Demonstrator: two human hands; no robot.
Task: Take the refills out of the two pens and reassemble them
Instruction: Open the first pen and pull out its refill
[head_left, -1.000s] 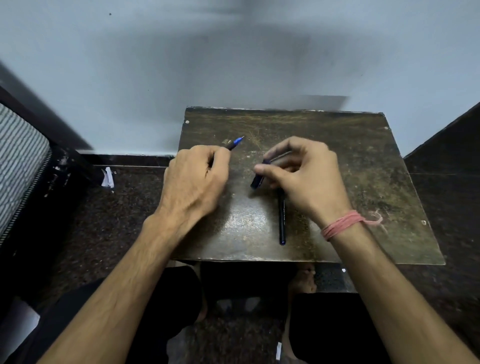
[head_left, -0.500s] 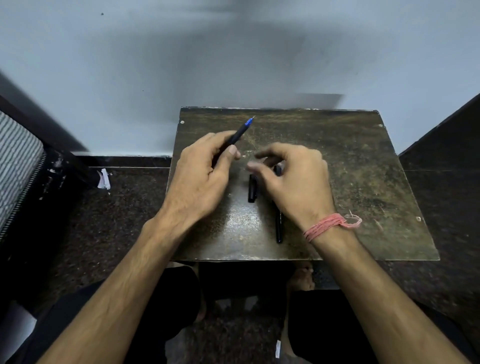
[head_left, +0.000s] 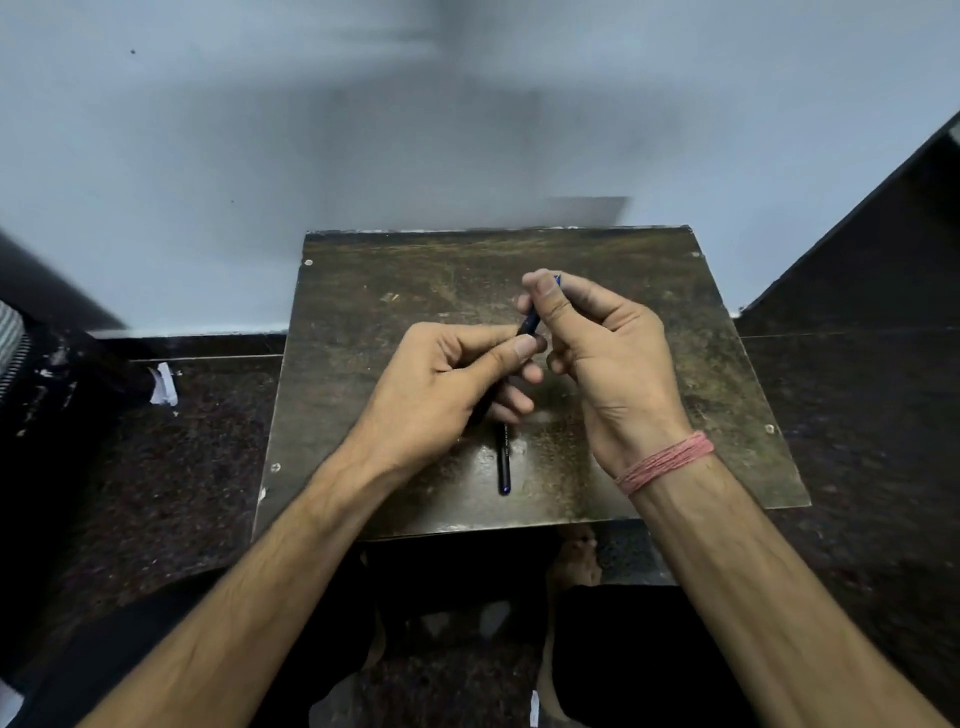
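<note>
a dark blue pen (head_left: 530, 326) is held above the middle of the board, tilted, its upper end toward the wall and its lower end toward the person. its lower part is pinched between the thumb and forefinger of the left hand (head_left: 441, 387), the other fingers curled under and closed around the barrel. the upper part is gripped by the right hand (head_left: 602, 348), thumb pressed along one side and fingertips closed over the tip, so only a short blue-dark stretch of the barrel is seen between the two hands. whether a refill is exposed cannot be told. a second pen (head_left: 504, 462), black, is laid flat on the board below the hands, pointing toward the person, its far end hidden under the left fingers. both are set over a worn dark board (head_left: 701, 389) with small screws at its corners. a pink thread band (head_left: 665, 462) is worn on the right wrist. dark speckled floor (head_left: 156, 467) is seen on either side, a pale wall (head_left: 311, 130) behind, and a scrap of white paper (head_left: 163, 384) at the left by the wall's base.
</note>
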